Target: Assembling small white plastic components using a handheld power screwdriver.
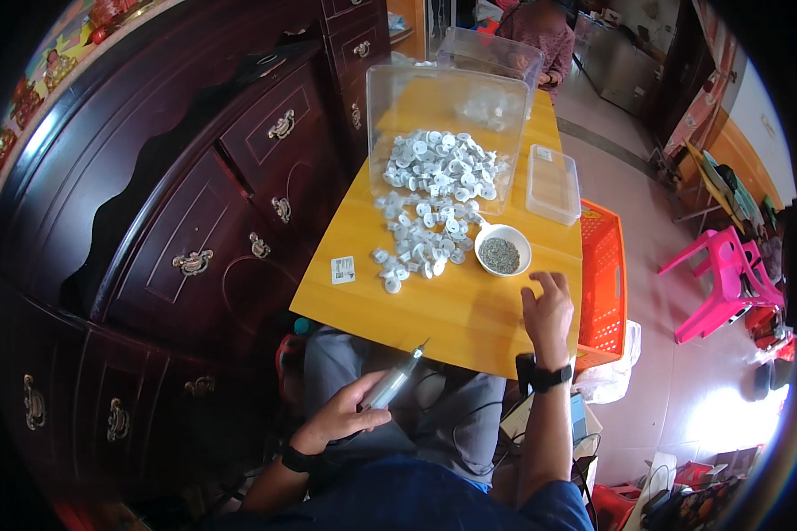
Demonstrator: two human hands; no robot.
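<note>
My left hand point(352, 409) is wrapped around a pale electric screwdriver point(395, 380), held over my lap at the table's near edge with its thin bit pointing up and away. My right hand point(549, 311) hovers over the yellow table's right side, fingers bent and apart, nothing visible in them. Just beyond it stands a white bowl with a short handle point(518, 266), holding many tiny grey metal pieces point(499, 255), perhaps screws. Left of the bowl, white round plastic parts point(407, 248) lie in a loose heap. More of them fill the mouth of a clear tipped bin point(447, 88).
A clear shallow box point(553, 190) rests at the table's right edge, above an orange crate point(602, 283). A small white label point(343, 270) lies on the left. Dark drawers point(186, 212) line the left side. Another person point(553, 44) is at the far end; a pink stool point(722, 274) stands right.
</note>
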